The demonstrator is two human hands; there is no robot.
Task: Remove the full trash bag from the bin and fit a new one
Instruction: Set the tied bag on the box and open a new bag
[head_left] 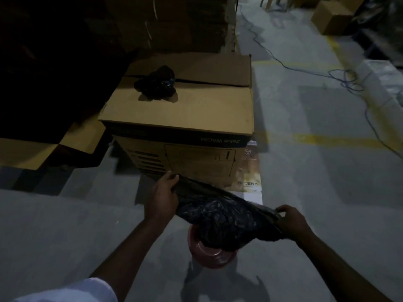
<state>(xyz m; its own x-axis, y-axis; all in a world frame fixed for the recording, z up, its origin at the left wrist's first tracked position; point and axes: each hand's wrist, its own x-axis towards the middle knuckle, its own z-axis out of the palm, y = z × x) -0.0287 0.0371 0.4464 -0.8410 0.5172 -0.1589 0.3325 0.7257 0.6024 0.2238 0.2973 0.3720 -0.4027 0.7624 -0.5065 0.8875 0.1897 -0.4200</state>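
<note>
1. Two hands: the left hand [164, 194] and the right hand [291, 219] each pinch an end of one crinkled black plastic trash bag [220, 214], stretched between them
2. One small round red plastic bin [204, 255] stands on the grey floor [316, 192], under the bag's hanging middle
3. One crumpled black plastic bag [156, 82] lies on one brown cardboard box [196, 105]

You get just one view, from the camera on your head. It looks forward and down, close over your arms, at the grey floor [305, 214] and the big cardboard box [185, 101] ahead.
</note>
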